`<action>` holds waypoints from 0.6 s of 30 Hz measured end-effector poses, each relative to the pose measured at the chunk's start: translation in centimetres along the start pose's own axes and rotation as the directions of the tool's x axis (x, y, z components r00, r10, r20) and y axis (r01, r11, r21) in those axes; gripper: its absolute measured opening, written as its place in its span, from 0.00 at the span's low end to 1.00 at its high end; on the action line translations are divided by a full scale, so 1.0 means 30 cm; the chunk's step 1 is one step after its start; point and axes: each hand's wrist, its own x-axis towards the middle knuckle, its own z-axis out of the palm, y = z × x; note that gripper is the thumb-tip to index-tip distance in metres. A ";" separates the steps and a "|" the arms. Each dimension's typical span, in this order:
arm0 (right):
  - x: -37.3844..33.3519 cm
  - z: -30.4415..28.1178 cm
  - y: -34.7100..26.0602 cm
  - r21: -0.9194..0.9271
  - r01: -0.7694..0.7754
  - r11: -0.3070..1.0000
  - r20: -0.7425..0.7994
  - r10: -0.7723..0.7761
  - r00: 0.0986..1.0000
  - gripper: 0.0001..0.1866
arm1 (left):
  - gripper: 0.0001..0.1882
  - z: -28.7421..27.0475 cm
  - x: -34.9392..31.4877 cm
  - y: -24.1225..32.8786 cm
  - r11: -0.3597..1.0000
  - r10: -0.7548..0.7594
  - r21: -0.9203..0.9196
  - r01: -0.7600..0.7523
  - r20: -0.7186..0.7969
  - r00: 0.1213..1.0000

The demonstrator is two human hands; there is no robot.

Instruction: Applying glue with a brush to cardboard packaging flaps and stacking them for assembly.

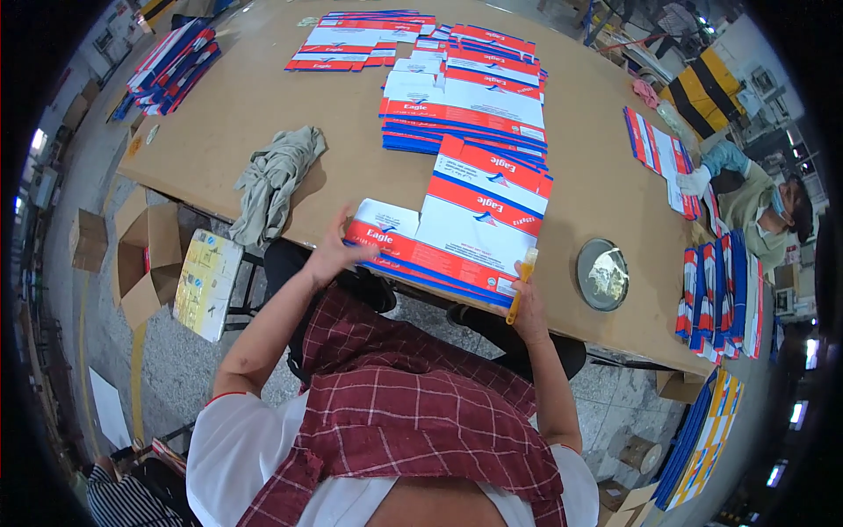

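Note:
In front of me lies a small stack of flat printed carton blanks [479, 230], red, white and blue, at the table's near edge. My left hand [335, 255] rests against the stack's left corner with its fingers spread and its thumb over the edge. My right hand [529, 314] is closed round a brush [522, 285] with a yellow handle and pale bristles pointing up, beside the stack's right corner. To the right stands a round metal dish [602, 277] with a pale, shiny substance in it. Just beyond my stack is a taller, fanned pile of blanks [479, 92].
A crumpled grey cloth [279, 183] hangs over the near left edge of the brown table [219, 114]. More blanks [174, 68] lie at the far left. At right, a co-worker's gloved hand [694, 181] touches blanks. Open cardboard boxes [145, 263] stand left on the floor.

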 end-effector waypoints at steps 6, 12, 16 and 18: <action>0.008 -0.014 0.011 -0.048 0.050 0.998 -0.030 -0.051 0.998 0.34 | 0.24 -0.046 0.096 -0.088 0.843 -0.391 -0.328 0.426 0.170 0.905; -0.063 -0.025 -0.091 0.091 0.068 0.994 -0.100 -0.059 0.993 0.33 | 0.22 -0.085 -0.035 -0.081 0.844 -0.378 -0.344 0.411 0.162 0.912; -0.037 0.005 -0.062 -0.002 -0.158 0.988 -0.440 0.141 0.887 0.33 | 0.18 -0.097 -0.160 -0.098 0.796 -0.293 -0.523 0.304 0.107 0.950; 0.015 0.019 -0.086 0.111 -0.304 0.946 -0.504 0.317 0.804 0.33 | 0.18 -0.099 -0.184 -0.089 0.793 -0.238 -0.552 0.259 0.111 0.965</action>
